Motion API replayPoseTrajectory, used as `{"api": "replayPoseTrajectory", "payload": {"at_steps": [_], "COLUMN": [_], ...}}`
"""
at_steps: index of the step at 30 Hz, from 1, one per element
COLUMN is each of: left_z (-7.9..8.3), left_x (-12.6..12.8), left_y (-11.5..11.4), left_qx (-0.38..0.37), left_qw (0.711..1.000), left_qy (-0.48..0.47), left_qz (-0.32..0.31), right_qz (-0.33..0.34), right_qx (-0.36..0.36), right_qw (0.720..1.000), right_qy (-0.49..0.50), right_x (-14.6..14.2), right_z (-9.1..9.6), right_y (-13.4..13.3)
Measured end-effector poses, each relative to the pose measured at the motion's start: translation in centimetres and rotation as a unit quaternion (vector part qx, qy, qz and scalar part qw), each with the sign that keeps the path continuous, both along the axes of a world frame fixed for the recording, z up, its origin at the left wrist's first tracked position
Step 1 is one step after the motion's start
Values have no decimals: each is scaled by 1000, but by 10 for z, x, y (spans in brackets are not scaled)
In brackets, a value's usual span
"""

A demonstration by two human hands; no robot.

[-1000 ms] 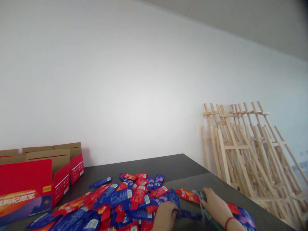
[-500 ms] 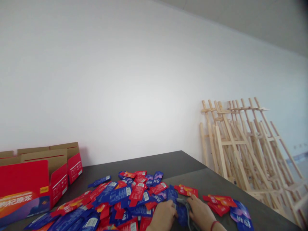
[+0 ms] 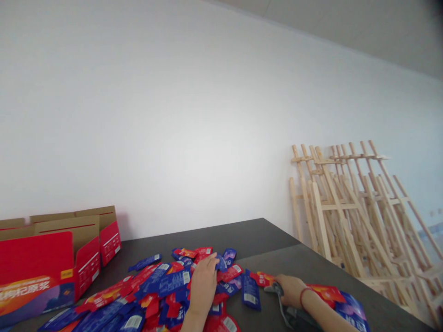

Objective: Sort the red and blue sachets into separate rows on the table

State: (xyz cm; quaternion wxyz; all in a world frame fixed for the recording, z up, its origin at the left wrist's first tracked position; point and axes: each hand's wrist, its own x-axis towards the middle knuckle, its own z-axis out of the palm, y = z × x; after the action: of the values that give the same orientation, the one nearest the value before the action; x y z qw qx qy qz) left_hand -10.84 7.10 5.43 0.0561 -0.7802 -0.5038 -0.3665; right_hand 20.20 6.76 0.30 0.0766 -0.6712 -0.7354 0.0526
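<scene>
A heap of red and blue sachets (image 3: pixel 162 283) covers the dark table (image 3: pixel 249 237). My left hand (image 3: pixel 202 281) reaches forward and lies flat on the heap, fingers stretched over the sachets near its far edge. My right hand (image 3: pixel 289 289), with a red string at the wrist, rests on the table to the right with its fingers curled on a grey cloth (image 3: pixel 285 311). A single blue sachet (image 3: pixel 249 293) lies between the two hands. Red sachets (image 3: pixel 325 293) lie just right of my right hand.
An open red cardboard box (image 3: pixel 44 265) with brown flaps stands at the table's left. Several wooden easels (image 3: pixel 349 212) lean against the white wall beyond the table's right edge. A larger blue pack (image 3: pixel 353 311) lies at the near right.
My left hand has moved forward from the near edge onto the far part of the heap. My right hand shifted right with the cloth, leaving a blue sachet between the hands.
</scene>
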Motion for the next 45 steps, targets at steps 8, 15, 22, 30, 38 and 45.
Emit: {"api": "replayPoseTrajectory", "payload": {"at_steps": [8, 15, 22, 30, 38, 45], "left_z": [-2, -40, -70, -82, -72, -62], "left_x": [33, 82, 79, 82, 75, 67], "left_y": [-26, -33, -12, -13, -12, -6], "left_qx": [-46, -355, -403, -410, -398, -409], "left_qw": [998, 901, 869, 850, 855, 861], "left_qy": [20, -176, -249, -253, -264, -250], "left_qz": [-44, -174, -143, -213, -203, -172], "right_qz": [138, 181, -21, 99, 30, -85], "right_qx": [31, 96, 155, 150, 169, 127], "right_qw": [981, 977, 980, 968, 982, 988], "right_qy": [134, 64, 121, 173, 77, 33], "right_x": [6, 0, 13, -68, -88, -45], "right_z": [8, 10, 10, 10, -14, -14], "right_y": [-58, -73, -65, -71, -58, -43]}}
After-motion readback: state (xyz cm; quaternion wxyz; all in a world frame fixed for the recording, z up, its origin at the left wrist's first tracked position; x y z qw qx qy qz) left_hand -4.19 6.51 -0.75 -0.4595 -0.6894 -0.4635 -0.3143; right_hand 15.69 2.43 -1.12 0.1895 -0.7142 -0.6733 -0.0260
